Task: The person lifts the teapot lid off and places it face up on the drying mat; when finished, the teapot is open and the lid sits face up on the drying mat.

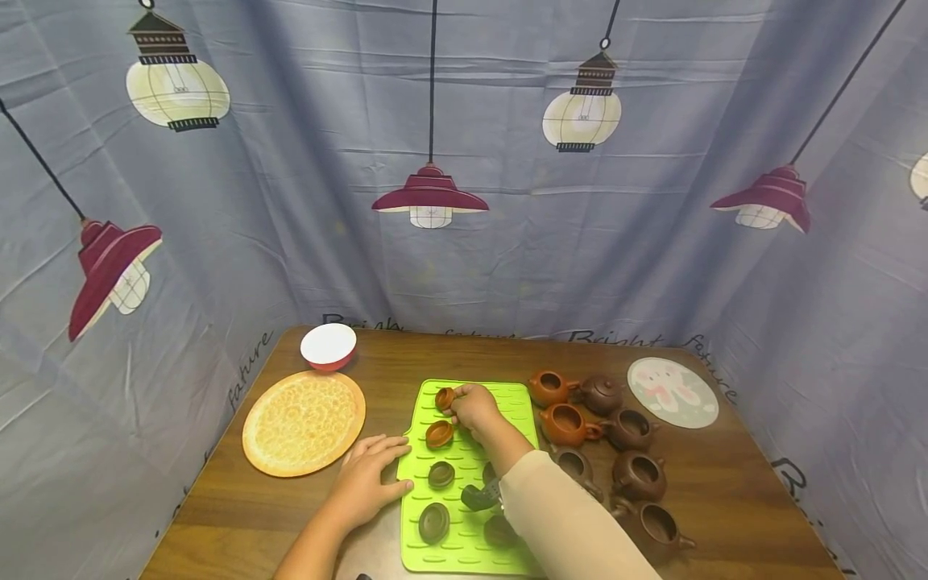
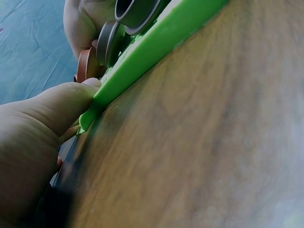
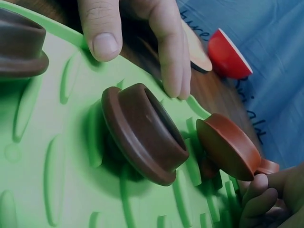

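Observation:
My right hand [image 1: 477, 409] pinches a small orange-brown teapot lid [image 1: 444, 399] at the far left of the green ridged mat [image 1: 464, 556]. Nearer to me in the same column lie another orange-brown lid [image 1: 439, 435] and two dark brown lids, one [image 1: 441, 475] beyond the other [image 1: 433, 523]. They rest with their hollow undersides up. My left hand [image 1: 370, 483] lies on the table with fingers spread, its thumb touching the mat's left edge. In the left wrist view the left thumb [image 2: 71, 102] presses on that edge. My right forearm partly hides more dark lids [image 1: 499, 532].
Several lidless teapots, orange-brown [image 1: 568, 424] and dark brown [image 1: 640, 475], stand right of the mat, with one lidded teapot [image 1: 602, 394] behind. A round rabbit mat [image 1: 673, 393] lies far right. A round yellow mat [image 1: 304, 423] and a red-white bowl [image 1: 329, 346] are at left.

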Action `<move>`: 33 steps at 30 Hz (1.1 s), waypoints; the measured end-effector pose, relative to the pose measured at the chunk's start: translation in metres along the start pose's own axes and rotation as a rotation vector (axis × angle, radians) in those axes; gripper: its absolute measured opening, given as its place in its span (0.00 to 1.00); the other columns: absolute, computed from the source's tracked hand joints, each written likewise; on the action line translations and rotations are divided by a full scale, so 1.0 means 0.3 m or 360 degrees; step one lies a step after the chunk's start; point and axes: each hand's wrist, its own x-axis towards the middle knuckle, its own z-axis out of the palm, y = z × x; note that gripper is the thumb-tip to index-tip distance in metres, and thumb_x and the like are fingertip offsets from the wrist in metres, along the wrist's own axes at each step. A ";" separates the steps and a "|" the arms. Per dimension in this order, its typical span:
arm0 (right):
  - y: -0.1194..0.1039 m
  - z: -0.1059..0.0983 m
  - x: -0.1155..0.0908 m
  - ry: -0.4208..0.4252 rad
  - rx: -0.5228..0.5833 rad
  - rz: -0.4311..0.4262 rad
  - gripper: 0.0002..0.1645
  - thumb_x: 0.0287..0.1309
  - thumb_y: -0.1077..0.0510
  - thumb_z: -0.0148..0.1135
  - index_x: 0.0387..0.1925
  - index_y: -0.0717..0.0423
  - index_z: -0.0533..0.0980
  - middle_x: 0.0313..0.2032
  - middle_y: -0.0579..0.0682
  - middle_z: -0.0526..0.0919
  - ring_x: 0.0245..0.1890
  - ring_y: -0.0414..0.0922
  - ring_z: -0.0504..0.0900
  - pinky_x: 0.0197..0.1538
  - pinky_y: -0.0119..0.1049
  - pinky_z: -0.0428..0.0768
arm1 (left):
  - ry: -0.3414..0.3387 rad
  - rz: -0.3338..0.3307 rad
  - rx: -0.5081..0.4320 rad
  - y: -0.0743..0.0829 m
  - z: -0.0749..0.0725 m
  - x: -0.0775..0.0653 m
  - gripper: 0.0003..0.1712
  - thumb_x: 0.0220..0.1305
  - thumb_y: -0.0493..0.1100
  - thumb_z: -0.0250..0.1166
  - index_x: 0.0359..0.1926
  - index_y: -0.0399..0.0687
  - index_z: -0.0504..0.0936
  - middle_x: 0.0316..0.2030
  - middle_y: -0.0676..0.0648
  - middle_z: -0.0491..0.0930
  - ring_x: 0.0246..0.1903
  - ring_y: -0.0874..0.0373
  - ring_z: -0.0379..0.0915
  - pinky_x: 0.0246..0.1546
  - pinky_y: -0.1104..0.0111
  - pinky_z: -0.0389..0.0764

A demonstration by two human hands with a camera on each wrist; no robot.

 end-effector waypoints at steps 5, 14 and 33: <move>-0.008 0.004 0.003 0.0014 -0.0019 0.0024 0.06 0.74 0.69 0.55 0.46 0.63 0.77 0.35 0.58 0.88 0.20 0.38 0.76 0.23 0.25 0.71 | 0.0000 -0.0007 0.0012 0.000 -0.001 0.000 0.35 0.59 0.63 0.76 0.66 0.62 0.82 0.71 0.62 0.74 0.76 0.48 0.57 0.74 0.35 0.57; -0.013 -0.004 -0.005 -0.0012 -0.0032 0.0041 0.10 0.76 0.70 0.49 0.46 0.65 0.77 0.34 0.56 0.87 0.22 0.40 0.78 0.25 0.27 0.74 | 0.0005 -0.0009 0.0049 -0.002 0.002 0.004 0.35 0.59 0.64 0.76 0.66 0.62 0.82 0.71 0.64 0.74 0.76 0.49 0.58 0.74 0.35 0.59; -0.050 -0.100 -0.056 -0.0070 0.0118 -0.0063 0.19 0.79 0.65 0.47 0.64 0.70 0.70 0.47 0.65 0.85 0.34 0.47 0.83 0.42 0.38 0.85 | 0.0005 -0.0017 0.0036 -0.001 0.005 0.002 0.35 0.59 0.63 0.76 0.66 0.62 0.82 0.70 0.63 0.74 0.76 0.49 0.59 0.73 0.36 0.60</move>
